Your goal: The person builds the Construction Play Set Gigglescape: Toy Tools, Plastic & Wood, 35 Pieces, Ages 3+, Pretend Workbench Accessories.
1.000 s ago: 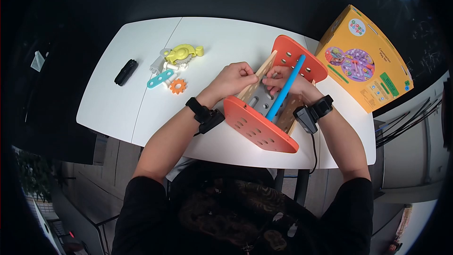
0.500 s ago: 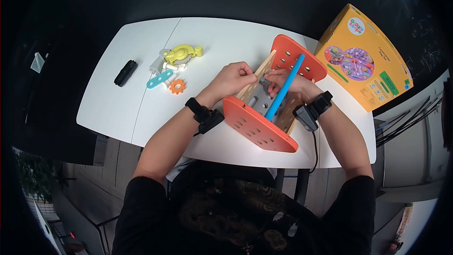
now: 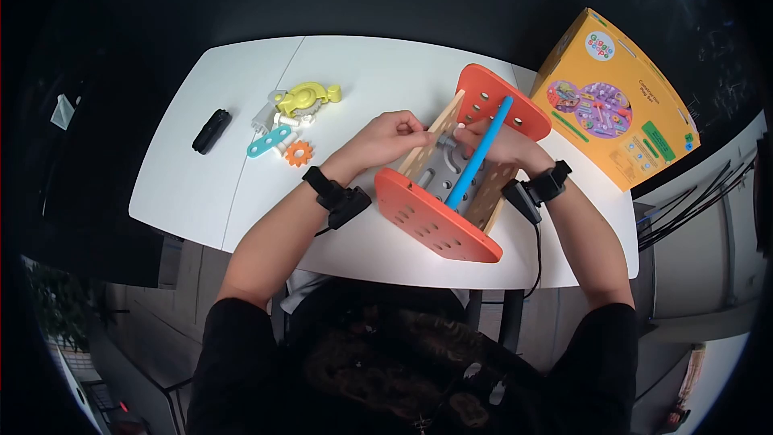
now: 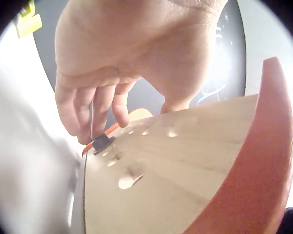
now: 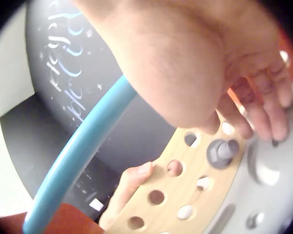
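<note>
A toy toolbox with orange end panels [image 3: 439,221], a blue bar handle [image 3: 483,149] and perforated wooden sides stands on the table. My left hand [image 3: 393,138] is at the outside of the left wooden panel [image 4: 166,161], fingers loosely extended, fingertips right at a grey bolt head [image 4: 103,142]. Its thumb [image 5: 136,178] lies along the panel's top edge. Inside the toolbox, under the bar, my right hand [image 5: 254,92] has relaxed fingers and no object showing in them. Just below its fingers, a grey bolt end [image 5: 227,150] pokes through the panel.
Left of the toolbox lie a yellow toy saw [image 3: 306,99], a turquoise strip [image 3: 268,142], an orange gear [image 3: 299,153] and white pieces. A black case [image 3: 212,130] lies farther left. A yellow box [image 3: 616,105] stands behind at the right.
My right fingers have drawn back from the left panel's inner face, where they were working on a grey piece. My left hand has eased slightly outward. The head view has shifted a little.
</note>
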The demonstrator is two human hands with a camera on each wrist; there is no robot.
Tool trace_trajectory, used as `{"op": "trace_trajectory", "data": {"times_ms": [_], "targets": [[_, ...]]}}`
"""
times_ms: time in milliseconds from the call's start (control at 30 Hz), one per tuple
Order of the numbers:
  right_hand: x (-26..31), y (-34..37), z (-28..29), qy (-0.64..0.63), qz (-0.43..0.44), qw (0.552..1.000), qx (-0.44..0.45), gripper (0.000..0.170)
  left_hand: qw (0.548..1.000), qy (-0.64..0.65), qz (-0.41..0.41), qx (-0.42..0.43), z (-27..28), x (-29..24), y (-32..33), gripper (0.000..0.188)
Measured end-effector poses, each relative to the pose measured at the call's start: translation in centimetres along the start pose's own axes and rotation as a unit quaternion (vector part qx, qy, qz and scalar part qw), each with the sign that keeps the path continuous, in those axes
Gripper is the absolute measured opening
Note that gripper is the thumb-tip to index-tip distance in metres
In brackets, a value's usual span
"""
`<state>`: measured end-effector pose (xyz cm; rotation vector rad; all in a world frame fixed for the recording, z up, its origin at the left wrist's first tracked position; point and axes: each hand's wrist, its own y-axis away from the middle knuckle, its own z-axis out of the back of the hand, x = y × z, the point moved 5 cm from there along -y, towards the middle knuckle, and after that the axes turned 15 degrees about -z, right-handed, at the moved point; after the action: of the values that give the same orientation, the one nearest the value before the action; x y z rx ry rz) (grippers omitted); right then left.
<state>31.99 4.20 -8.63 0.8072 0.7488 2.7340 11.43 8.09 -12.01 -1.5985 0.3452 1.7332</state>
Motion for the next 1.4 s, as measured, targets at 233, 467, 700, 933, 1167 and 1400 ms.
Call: {"op": "trace_trajectory", "data": {"times_ms": [233,467,700,933,1167,1400], "targets": [[-1.2,6.5,3.7,0.072,0.059,0.986,-0.140,0.029,0.978,0.021,-0.188,0.084,1.5,-6.2,3.3,0.021],[-2.4,9.8,6.8,0.032,0.225,0.831,-0.508,0.019,0.963,-0.129,-0.165,0.167,1.5,-9.3,6.8,0.024],[-5.3,8.0,5.9,-0.145,0.125,0.911,-0.366,0.043,0.981,-0.116,-0.140,0.074,5.6,-6.1,7.0,0.024],[-8.2,5.9,4.9,-0.285,0.076,0.927,-0.234,0.071,0.982,-0.155,-0.014,-0.110,7.8,-2.2,6.7,0.038],[-7.6,4.1,2.4,-0.297,0.017,0.948,-0.114,0.078,0.972,-0.073,0.195,-0.110,5.5,-2.1,6.9,0.087],[-4.8,4.9,2.4,-0.340,0.052,0.932,-0.111,0.078,0.976,-0.062,0.148,-0.150,6.1,-1.8,5.8,0.095]]}}
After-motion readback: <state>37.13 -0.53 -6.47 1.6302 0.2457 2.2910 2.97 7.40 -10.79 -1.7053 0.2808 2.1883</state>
